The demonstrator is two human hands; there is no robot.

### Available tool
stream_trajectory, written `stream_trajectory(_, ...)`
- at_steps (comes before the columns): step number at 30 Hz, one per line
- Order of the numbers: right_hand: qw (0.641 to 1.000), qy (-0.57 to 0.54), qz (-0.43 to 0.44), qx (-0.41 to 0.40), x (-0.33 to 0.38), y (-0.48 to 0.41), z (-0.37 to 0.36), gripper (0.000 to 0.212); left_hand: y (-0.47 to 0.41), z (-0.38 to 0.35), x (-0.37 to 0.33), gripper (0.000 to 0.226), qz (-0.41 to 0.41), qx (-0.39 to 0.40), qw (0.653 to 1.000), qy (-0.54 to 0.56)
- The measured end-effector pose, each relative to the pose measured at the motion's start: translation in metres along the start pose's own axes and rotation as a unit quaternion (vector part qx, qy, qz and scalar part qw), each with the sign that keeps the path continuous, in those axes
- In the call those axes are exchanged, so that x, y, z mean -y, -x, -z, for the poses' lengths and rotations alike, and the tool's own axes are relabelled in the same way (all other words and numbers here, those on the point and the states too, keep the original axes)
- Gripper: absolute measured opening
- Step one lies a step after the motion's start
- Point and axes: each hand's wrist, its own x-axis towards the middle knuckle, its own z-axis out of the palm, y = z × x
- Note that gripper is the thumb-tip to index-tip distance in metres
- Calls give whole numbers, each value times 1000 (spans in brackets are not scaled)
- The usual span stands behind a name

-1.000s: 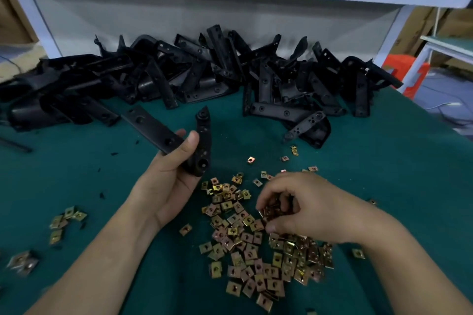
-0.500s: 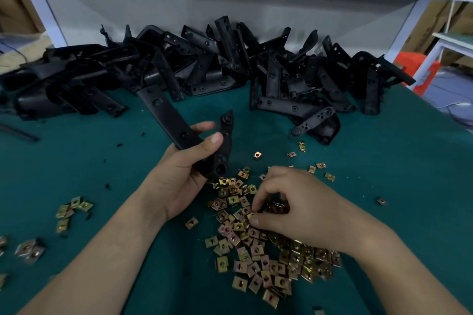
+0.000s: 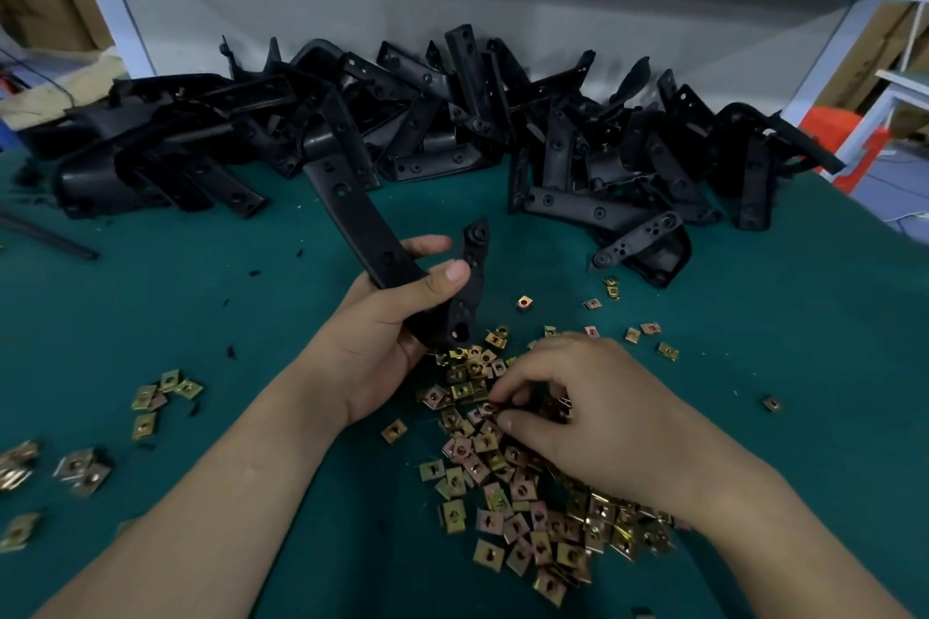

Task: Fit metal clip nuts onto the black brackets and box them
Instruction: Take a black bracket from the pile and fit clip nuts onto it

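My left hand [image 3: 382, 337] grips a black L-shaped bracket [image 3: 359, 226] at its bend, one long arm pointing up and left, the shorter arm standing upright by my thumb. Just below it lies a pile of brass-coloured metal clip nuts [image 3: 507, 483] on the green table mat [image 3: 784, 347]. My right hand [image 3: 588, 412] rests on top of that pile with fingers curled, thumb and fingertips pinching among the nuts; what sits between them is hidden. No box is in view.
A long heap of black brackets [image 3: 568, 151] fills the back of the table under a white shelf. Small groups of loose clip nuts [image 3: 161, 397] lie at the left. An orange stool [image 3: 834, 136] stands beyond the right edge.
My left hand has lifted the bracket slightly up and right, nearer the nut pile. My right hand stays on the pile, fingers shifting among the nuts.
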Motion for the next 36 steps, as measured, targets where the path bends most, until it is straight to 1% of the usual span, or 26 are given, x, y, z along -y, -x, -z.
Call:
stream_trajectory(2,1000,-3,1,-6,1,1,0,10,0,0,0,53,0,1,1000,0)
stream_trajectory(4,999,-35,-4,-17,2,1,0,7,0,0,0,52,1,3,1000,3)
stream_trajectory(9,992,-118,-26,-26,5,0,1,12,-1,1,1,43,5,5,1000,8)
stream_trajectory(12,988,-138,-45,-48,5,0,3,16,0,1,0,36,8,9,1000,6)
stream_trajectory(14,980,-183,-50,-65,8,-2,6,17,1,1,-1,32,11,17,1000,0)
stream_trajectory(16,958,-261,-63,-96,10,-4,8,17,3,0,-1,24,15,37,999,-7)
stream_trajectory(19,903,-396,-102,-132,13,-6,8,17,5,0,0,14,20,93,995,-7)
stream_trajectory(22,848,-492,-119,-153,16,-8,6,15,7,0,1,22,33,147,989,-15)
stream_trajectory(25,806,-560,-109,-159,21,-8,6,25,9,0,0,39,47,178,983,-16)
stream_trajectory(27,789,-584,-103,-163,22,-8,6,24,9,0,-1,42,48,186,981,-21)
stream_trajectory(30,761,-617,-103,-175,22,-8,6,22,10,-1,-1,39,47,200,978,-21)
stream_trajectory(36,743,-643,-96,-161,24,-8,8,18,10,0,-1,38,46,209,977,-18)
